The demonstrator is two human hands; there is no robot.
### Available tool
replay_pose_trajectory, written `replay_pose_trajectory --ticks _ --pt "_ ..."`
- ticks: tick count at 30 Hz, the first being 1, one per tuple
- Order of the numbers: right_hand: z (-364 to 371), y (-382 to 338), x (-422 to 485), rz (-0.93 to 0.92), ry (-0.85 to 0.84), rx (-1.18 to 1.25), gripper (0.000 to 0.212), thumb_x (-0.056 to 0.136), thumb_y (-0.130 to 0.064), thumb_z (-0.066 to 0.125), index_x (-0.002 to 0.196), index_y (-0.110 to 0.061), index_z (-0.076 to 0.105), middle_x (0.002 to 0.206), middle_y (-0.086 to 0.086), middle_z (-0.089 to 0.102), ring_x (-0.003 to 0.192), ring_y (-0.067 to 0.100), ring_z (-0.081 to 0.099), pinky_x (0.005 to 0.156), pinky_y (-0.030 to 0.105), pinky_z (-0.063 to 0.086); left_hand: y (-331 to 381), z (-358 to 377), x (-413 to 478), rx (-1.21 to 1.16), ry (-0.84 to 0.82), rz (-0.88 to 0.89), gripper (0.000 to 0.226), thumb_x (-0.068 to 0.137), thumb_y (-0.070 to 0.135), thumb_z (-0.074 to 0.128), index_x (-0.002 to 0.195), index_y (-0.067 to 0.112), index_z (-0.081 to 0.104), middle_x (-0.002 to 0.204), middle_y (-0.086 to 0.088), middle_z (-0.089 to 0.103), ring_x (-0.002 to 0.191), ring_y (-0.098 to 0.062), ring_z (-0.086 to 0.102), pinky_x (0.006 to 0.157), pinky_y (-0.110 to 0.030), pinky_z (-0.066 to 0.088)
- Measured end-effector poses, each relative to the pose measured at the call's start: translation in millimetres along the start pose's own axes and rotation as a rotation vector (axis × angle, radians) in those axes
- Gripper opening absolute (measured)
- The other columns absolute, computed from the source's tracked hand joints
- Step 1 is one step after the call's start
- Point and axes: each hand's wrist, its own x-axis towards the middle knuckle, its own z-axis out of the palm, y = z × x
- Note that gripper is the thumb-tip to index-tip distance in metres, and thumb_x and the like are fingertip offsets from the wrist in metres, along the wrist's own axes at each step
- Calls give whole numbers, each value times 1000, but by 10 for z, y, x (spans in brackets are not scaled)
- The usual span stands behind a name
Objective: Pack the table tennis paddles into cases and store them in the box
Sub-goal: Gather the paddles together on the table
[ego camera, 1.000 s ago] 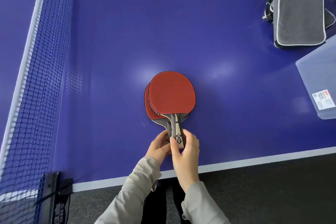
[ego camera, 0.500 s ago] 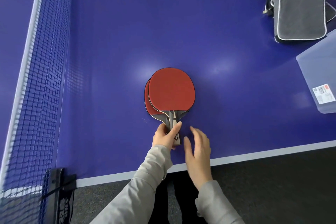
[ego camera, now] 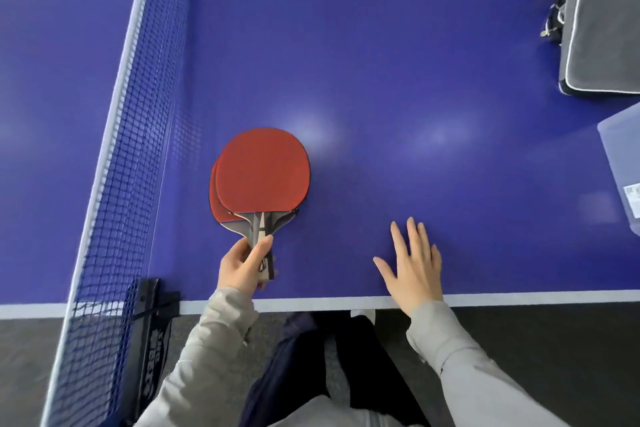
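Two table tennis paddles (ego camera: 261,173) lie stacked, red faces up, on the blue worktop (ego camera: 381,62) just beside the net (ego camera: 138,114), on its right side. Their long axis runs roughly parallel to the net, with the blades away from the person and the handles (ego camera: 259,236) towards the near edge. The lower paddle peeks out on the net side.

The left hand (ego camera: 242,267) grips both handles together, thumb laid across the top. The right hand (ego camera: 414,267) holds nothing; its fingers are straight and spread, palm down, farther from the net than the paddles. Whether it touches the worktop I cannot tell.

The grey case (ego camera: 604,31) lies far from the net, cut off by the picture's right edge, with its dark straps and zip pulls on the net-facing side. The translucent box (ego camera: 623,170) sits equally far from the net, closer to the person than the case.

The coming move probably turns on this: the case lies well apart from the paddles, directly away from the net, and the free right hand is the nearer one to it. It would likely fetch or open the case while the left brings the paddles across. Only bare worktop lies between them.
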Motion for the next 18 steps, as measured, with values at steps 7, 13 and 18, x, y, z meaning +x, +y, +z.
replay_pose_trajectory --ticks 7,13,18 --pt "3 -46 1 14 -9 -69 71 93 -55 33 151 -22 10 160 8 1 147 27 -1 114 50 18 -97 -862 65 43 157 37 48 68 48 69 72 4 51 55 -7 61 42 -21 55 36 -22 35" --pt "-20 -54 12 11 -26 -100 72 93 -56 34 151 -21 8 160 9 1 147 27 0 114 50 19 -183 -850 78 16 135 5 26 86 26 65 79 2 56 63 -8 62 46 -15 59 35 -19 35" --pt "-34 -63 16 18 -49 -109 72 93 -56 33 151 -22 6 160 8 -1 147 27 -2 115 49 17 -132 -899 70 139 104 -21 44 88 26 64 82 -14 46 73 -14 44 66 -30 49 48 -32 39"
